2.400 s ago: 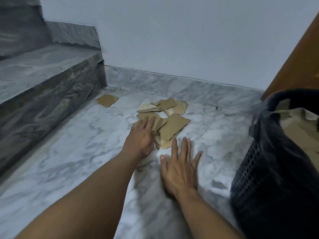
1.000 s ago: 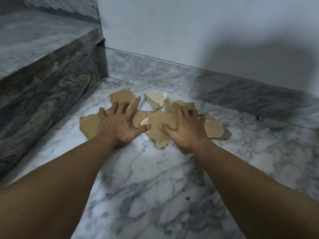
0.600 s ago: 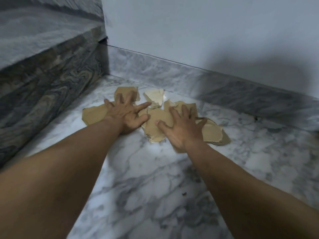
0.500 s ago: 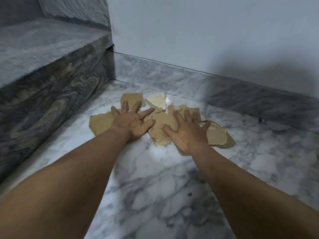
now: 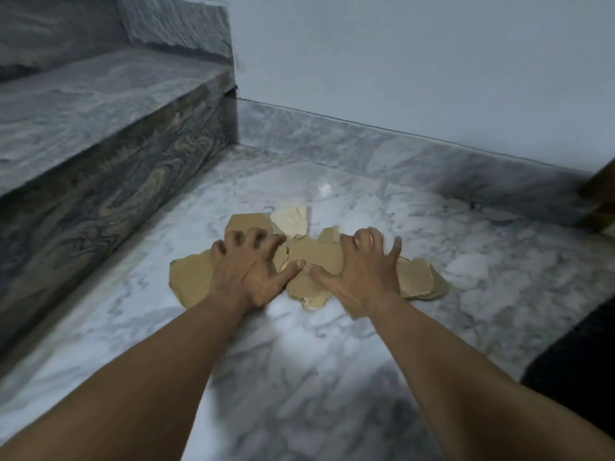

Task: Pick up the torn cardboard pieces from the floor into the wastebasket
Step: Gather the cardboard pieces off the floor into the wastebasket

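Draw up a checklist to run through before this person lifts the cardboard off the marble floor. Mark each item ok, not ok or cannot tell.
1. Both hands on the heap: the left hand and right hand rest on the torn cardboard pieces, fingers bent. Ok.
2. Pieces gathered: they overlap in one heap. Ok.
3. Every piece under a hand: the pale piece lies beyond the fingertips. Not ok.
4. Fingers hooked under the edges: hidden by the hands. Cannot tell.
5. Wastebasket ready: only a dark edge, probably the basket, shows on the right, and its opening is out of view. Cannot tell.
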A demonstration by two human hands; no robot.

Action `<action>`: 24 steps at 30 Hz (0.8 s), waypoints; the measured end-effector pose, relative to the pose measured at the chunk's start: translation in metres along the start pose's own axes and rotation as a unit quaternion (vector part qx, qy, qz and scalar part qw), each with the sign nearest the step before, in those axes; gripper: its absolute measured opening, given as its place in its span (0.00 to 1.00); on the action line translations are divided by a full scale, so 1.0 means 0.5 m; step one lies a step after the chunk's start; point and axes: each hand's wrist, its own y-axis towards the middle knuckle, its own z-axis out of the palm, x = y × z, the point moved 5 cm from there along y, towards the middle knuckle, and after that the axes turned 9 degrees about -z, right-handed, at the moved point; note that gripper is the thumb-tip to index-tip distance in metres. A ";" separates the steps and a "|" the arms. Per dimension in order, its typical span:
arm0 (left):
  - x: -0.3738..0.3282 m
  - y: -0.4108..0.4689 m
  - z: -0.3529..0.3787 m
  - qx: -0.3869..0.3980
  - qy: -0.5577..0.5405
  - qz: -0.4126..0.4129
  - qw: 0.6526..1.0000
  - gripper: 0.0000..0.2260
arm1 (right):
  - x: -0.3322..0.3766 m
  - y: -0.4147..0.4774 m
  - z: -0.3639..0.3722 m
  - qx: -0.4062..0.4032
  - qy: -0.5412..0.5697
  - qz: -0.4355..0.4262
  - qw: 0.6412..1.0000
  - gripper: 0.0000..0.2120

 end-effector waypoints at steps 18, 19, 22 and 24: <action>0.014 -0.139 -0.033 -0.006 0.022 -0.004 1.000 0.38 | 0.026 -0.172 -0.017 -0.054 0.093 -0.016 0.994 0.45; 0.018 -0.148 -0.032 0.003 0.013 -0.002 1.000 0.37 | 0.032 -0.185 -0.016 -0.069 0.073 -0.020 0.995 0.46; 0.022 -0.172 -0.030 0.025 0.027 0.022 0.999 0.37 | 0.047 -0.213 -0.018 -0.087 0.037 -0.020 0.995 0.51; 0.031 -0.187 -0.038 0.008 0.031 0.011 0.999 0.40 | 0.053 -0.224 -0.027 -0.028 0.018 -0.010 0.999 0.55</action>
